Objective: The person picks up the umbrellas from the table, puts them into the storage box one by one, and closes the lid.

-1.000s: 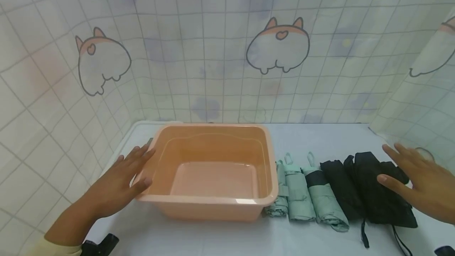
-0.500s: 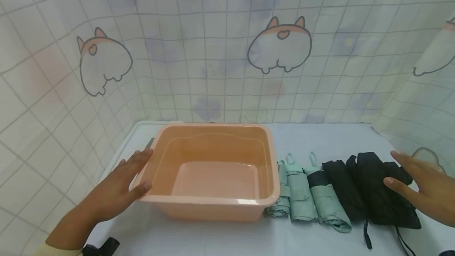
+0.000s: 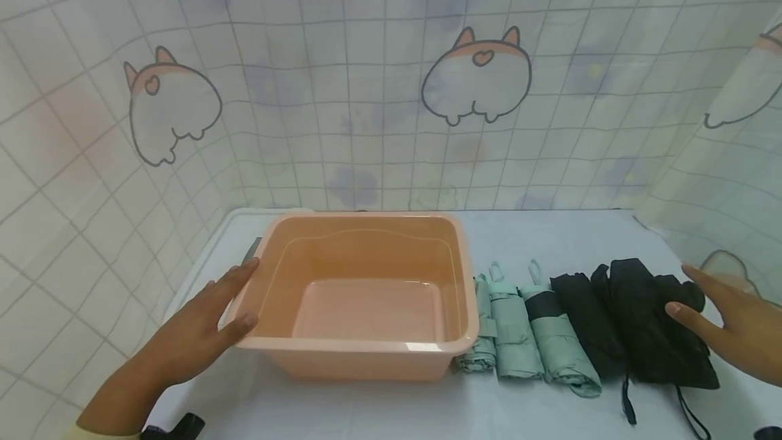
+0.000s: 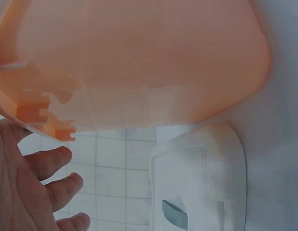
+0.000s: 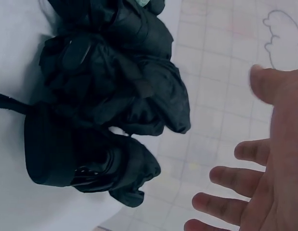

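A peach plastic basin stands at the middle of the white table. My left hand lies along its left rim with the fingers stretched out; in the left wrist view that hand's fingers are spread beside the basin's side wall. To the right of the basin lie several rolled bundles that look like folded umbrellas: mint-green ones with small loops, then black ones with cords. My right hand, fingers straight and holding nothing, hovers at the right of the black bundles.
A white box with a grey latch stands at the left behind the basin. Patterned grid curtains enclose the back and both sides. A dark wrist strap mount shows at the lower left. White tabletop stretches in front of the basin.
My right hand has drawn slightly to the right, and its fingers have come closer together. The left hand has settled a little lower along the basin's rim. Basin and bundles stay put.
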Tool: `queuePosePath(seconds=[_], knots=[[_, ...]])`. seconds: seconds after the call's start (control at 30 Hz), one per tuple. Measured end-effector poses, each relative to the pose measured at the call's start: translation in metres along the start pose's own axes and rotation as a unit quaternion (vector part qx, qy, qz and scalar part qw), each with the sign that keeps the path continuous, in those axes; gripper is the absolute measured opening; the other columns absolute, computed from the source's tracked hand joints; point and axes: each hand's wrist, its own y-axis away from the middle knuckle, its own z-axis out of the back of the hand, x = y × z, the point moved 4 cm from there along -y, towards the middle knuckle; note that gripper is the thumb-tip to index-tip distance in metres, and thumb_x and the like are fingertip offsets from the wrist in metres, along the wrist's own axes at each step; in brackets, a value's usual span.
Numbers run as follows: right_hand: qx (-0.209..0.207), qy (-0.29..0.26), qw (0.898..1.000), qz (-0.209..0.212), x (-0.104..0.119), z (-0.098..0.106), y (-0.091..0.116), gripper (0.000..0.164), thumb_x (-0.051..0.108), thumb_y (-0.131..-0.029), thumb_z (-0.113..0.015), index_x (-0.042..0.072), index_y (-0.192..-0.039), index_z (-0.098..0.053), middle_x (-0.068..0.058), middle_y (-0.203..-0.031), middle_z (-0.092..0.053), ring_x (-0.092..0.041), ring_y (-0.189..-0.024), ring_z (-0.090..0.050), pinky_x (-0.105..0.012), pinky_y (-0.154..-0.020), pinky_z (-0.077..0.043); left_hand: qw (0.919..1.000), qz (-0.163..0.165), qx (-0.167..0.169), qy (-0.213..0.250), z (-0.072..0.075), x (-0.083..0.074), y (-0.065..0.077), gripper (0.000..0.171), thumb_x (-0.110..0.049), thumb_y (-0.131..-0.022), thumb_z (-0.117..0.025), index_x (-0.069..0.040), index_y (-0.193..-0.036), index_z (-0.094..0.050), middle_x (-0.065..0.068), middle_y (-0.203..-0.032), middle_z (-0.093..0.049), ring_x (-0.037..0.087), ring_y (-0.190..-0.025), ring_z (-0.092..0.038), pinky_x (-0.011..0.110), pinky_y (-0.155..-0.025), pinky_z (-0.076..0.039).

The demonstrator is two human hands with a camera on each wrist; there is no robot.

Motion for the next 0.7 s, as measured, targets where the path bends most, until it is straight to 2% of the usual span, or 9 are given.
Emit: queuePosePath(seconds=[0.2, 0.4, 0.5, 0.7], knots=[[-0.03, -0.004, 0.999, -0.011, -0.008, -0.005, -0.004, 0.096, 0.057, -0.099, -0.06, -0.013, -0.152, -0.021, -0.051, -0.136, -0.034, -0.072, -0.116, -0.039, -0.079, -0.087, -0.035, 0.9997, 0.019, 0.002, -0.015, 0.001, 0.0, 0.001, 0.073, -0.042, -0.105, -0.055, -0.035, -0.165, -0.014, 0.011, -0.167, -0.025, 0.053, -0.147, -0.024, 0.079, -0.104, -0.023], [-0.038, -0.002, 0.999, -0.007, -0.013, -0.007, -0.005, 0.081, 0.039, -0.097, -0.071, -0.019, -0.14, -0.034, -0.051, -0.129, -0.039, -0.07, -0.111, -0.045, -0.076, -0.086, -0.04, 0.9986, 0.036, 0.008, -0.038, 0.0, 0.0, 0.002, 0.072, -0.047, -0.105, -0.051, -0.038, -0.165, -0.011, 0.018, -0.164, -0.03, 0.058, -0.14, -0.033, 0.083, -0.093, -0.031], [-0.038, -0.001, 0.999, -0.007, -0.016, -0.01, -0.007, 0.077, 0.032, -0.094, -0.075, -0.02, -0.137, -0.037, -0.052, -0.125, -0.042, -0.069, -0.104, -0.05, -0.074, -0.082, -0.043, 0.9985, 0.034, 0.007, -0.042, 0.001, -0.001, 0.003, 0.073, -0.047, -0.105, -0.051, -0.038, -0.165, -0.011, 0.017, -0.164, -0.031, 0.058, -0.139, -0.035, 0.082, -0.093, -0.033], [-0.036, -0.007, 0.999, -0.016, -0.028, -0.018, -0.009, 0.075, 0.029, -0.093, -0.076, -0.021, -0.133, -0.038, -0.053, -0.123, -0.042, -0.067, -0.1, -0.052, -0.071, -0.076, -0.047, 0.9981, 0.029, 0.005, -0.053, 0.001, 0.0, 0.002, 0.074, -0.049, -0.104, -0.052, -0.037, -0.165, -0.011, 0.016, -0.164, -0.032, 0.06, -0.138, -0.035, 0.083, -0.094, -0.031]])
